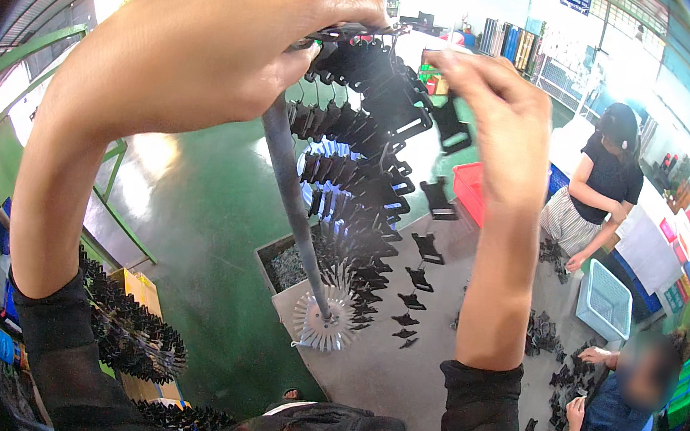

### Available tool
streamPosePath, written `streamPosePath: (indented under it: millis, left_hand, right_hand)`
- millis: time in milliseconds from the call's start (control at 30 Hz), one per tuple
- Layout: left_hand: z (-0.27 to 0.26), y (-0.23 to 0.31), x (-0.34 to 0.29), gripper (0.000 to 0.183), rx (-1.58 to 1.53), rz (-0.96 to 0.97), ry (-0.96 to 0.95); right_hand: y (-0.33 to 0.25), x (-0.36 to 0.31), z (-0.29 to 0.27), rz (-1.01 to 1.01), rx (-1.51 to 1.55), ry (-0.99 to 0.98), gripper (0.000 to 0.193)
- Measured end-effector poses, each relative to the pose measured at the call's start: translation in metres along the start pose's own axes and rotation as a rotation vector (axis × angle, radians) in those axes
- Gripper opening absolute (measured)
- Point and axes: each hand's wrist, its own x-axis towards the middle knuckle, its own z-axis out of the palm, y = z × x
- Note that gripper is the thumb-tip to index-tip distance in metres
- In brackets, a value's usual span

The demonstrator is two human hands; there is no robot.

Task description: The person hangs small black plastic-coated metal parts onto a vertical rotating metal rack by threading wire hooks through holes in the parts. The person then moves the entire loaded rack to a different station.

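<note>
A tall rack with a grey metal pole point(292, 201) stands in front of me on a round slotted base point(324, 318). Many black plastic buckles point(354, 124) hang around it in wire-linked strands. My left hand point(273, 23) is closed around the rack's dark top rim, its fingertips partly hidden behind the hand. To the right of the rack, my right hand point(496, 97) is raised with thumb and fingers pinched together. From that pinch hangs a separate strand of black buckles point(437, 200), reaching down beside the others. The wire between the fingers is too fine to make out.
A grey table point(379, 371) bears loose black parts, a red basket point(469, 191) and a pale blue basket point(605, 300). Two people work along its right side. Loaded racks point(131, 328) stand at lower left beside cardboard boxes. A tray of small parts point(293, 265) adjoins the base.
</note>
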Motion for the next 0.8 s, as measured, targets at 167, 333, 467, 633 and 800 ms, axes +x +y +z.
streamPosePath:
  millis: [167, 333, 467, 633, 800]
  left_hand:
    - [0.001, 0.0, 0.009, 0.042, -0.002, 0.005, -0.04]
    - [-0.004, 0.007, 0.016, 0.041, 0.021, -0.041, -0.109]
    - [-0.036, 0.039, 0.05, 0.024, 0.148, -0.405, -0.514]
    - [-0.025, 0.041, 0.039, 0.02, 0.104, -0.319, -0.369]
    - [0.001, -0.003, 0.021, 0.025, 0.126, -0.16, -0.158]
  right_hand:
    - [0.002, 0.002, 0.018, -0.079, 0.01, -0.023, 0.024]
    - [0.001, 0.004, 0.021, -0.04, 0.033, -0.11, 0.022]
    - [-0.001, 0.008, 0.025, 0.016, 0.164, -0.189, 0.02]
    - [-0.002, 0.012, 0.007, 0.109, 0.515, -0.377, 0.015]
    - [0.016, 0.017, -0.02, 0.256, 0.779, -0.639, 0.02]
